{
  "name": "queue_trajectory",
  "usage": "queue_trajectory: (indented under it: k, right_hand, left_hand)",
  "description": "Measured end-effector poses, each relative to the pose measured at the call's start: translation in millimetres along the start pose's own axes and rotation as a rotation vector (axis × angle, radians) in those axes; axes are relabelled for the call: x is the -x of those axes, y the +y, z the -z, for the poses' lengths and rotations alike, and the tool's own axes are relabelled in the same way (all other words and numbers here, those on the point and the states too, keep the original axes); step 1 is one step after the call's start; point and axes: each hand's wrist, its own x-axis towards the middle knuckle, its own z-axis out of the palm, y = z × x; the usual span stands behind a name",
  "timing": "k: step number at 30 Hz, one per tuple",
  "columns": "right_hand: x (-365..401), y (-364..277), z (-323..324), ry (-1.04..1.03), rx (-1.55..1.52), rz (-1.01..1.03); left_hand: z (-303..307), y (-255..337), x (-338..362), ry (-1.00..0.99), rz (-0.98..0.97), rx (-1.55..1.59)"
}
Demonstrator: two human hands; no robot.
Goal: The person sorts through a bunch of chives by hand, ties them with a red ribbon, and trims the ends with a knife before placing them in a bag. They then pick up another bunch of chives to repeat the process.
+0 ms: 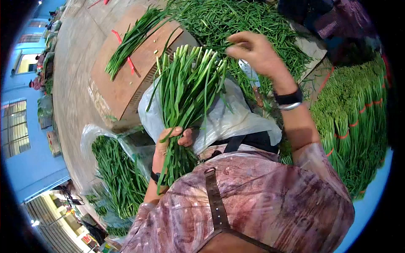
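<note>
My left hand is closed around a bunch of garlic chives. The pale cut ends fan out at the top, and the leaves hang past my wrist. To the right of those pale ends, my right hand is raised and apart from the bunch. Its fingers are bent with a gap to the thumb, and nothing shows between them. Below it lies a knife with a wooden handle, beside loose chives. A whitish plastic sheet covers my lap beneath the bunch.
A cardboard-topped box ahead bears another chive bunch and red ties. Loose chives are heaped at the back. Tied bundles stand at right. An open plastic bag of chives sits at left.
</note>
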Motion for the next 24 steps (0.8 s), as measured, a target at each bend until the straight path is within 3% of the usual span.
queue_trajectory:
  k: [3, 6, 10, 14, 15, 17, 20, 23, 24]
  right_hand:
    - [-10.1, 0.2, -38.6, -0.041, 0.256, 0.265]
    - [-24.5, 10.2, -38.2, -0.262, 0.134, 0.035]
    - [-18.8, 14.4, -41.7, -0.054, 0.125, 0.148]
    - [-38.7, 56.6, -21.4, 0.414, 0.433, 0.05]
    - [-37.7, 62.4, -4.9, 0.385, 0.366, 0.03]
    - [-24.1, 45.1, 9.0, 0.161, -0.192, -0.113]
    - [16.9, 7.6, -3.4, -0.086, 0.051, 0.101]
    - [27.1, 16.4, -32.2, -0.051, 0.34, 0.386]
    - [25.0, 20.2, -34.4, -0.059, 0.159, 0.254]
  left_hand:
    - [3.8, 4.2, -2.6, -0.017, 0.013, -0.02]
    - [0.5, 8.6, -1.2, -0.047, 0.014, -0.021]
    - [-5.9, 6.0, 1.0, -0.005, 0.037, 0.065]
    - [-1.1, 5.3, -1.2, -0.06, 0.064, 0.094]
    - [2.6, 4.4, -2.2, -0.07, 0.068, 0.12]
    - [11.0, 3.6, -4.2, -0.088, 0.063, 0.097]
    - [10.5, -0.3, -6.1, -0.081, 0.031, 0.086]
    - [-2.1, 1.0, -3.4, -0.078, 0.0, 0.055]
    - [-6.7, 0.9, -1.9, -0.058, -0.01, 0.055]
